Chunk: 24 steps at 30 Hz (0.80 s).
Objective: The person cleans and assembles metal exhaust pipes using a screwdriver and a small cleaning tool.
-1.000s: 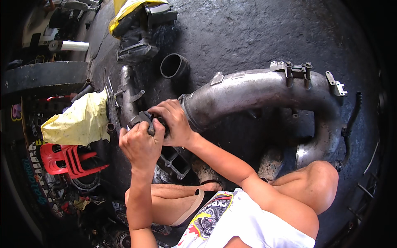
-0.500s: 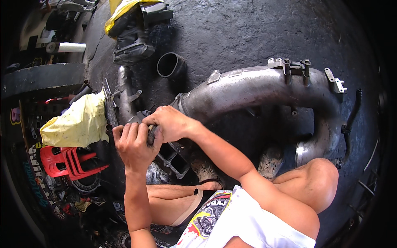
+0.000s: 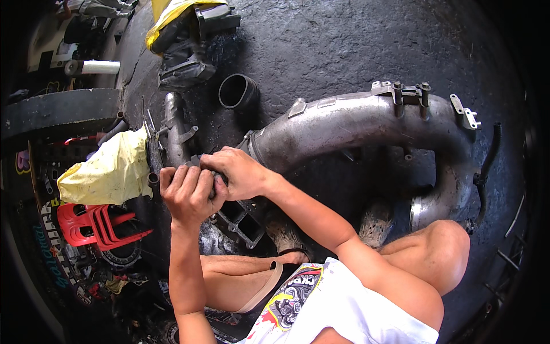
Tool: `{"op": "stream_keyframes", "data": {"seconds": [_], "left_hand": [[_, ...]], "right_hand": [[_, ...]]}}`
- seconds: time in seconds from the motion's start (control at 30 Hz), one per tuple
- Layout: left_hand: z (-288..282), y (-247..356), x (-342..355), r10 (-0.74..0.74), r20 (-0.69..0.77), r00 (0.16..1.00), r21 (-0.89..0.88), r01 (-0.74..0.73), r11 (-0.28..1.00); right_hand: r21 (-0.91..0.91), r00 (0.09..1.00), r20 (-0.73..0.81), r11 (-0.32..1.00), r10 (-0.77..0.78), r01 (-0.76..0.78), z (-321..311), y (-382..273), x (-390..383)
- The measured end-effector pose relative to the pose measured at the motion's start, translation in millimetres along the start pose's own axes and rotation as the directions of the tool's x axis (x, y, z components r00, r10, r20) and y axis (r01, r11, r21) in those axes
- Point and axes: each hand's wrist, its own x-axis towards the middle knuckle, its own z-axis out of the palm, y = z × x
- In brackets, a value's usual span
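In front of my crossed legs, my left hand (image 3: pixel 192 194) and my right hand (image 3: pixel 238 171) meet, fingers bent and pressed together. A small dark piece is just visible between them; its kind is hidden by the fingers. Below the hands shows a metal casting with rectangular openings (image 3: pixel 250 228), partly covered by my hands and leg. Just beyond them rises a grey metal pipe (image 3: pixel 175 135) with a side bracket. A large curved metal pipe (image 3: pixel 349 117) reaches away to the right, its near-left end close to my right hand.
A short black tube (image 3: pixel 238 92) stands on the dark floor (image 3: pixel 344 46) beyond my hands. Pale yellow cloth (image 3: pixel 106 169) and a red plastic stool (image 3: pixel 103 226) are at left. Dark parts with a yellow bag (image 3: pixel 163 26) lie farther off. A black hose (image 3: pixel 490 152) lies right.
My hands have shifted slightly against each other, and the left has turned a little. The dark piece between them shows less than before. The large pipe has stayed put.
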Motion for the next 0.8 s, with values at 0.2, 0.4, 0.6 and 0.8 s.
{"op": "stream_keyframes", "data": {"seconds": [0.2,0.4,0.6,0.8], "left_hand": [[0,19,2,-0.245,0.023,0.969,0.135,0.24,0.961],[-4,38,9,-0.511,0.084,0.855,0.271,0.474,0.838],[-11,27,5,-0.462,0.097,0.881,0.193,0.439,0.877],[-6,15,-5,-0.34,0.138,0.93,0.033,0.339,0.94]], "right_hand": [[-0.047,0.926,-0.338,0.986,-0.168,0.162,18,1,0],[-0.196,0.734,-0.638,0.971,-0.232,0.136,56,-1,-3],[-0.019,0.919,-0.386,0.997,-0.076,0.074,31,-2,7],[0.107,0.868,0.497,0.993,-0.007,-0.053,-22,2,35]]}}
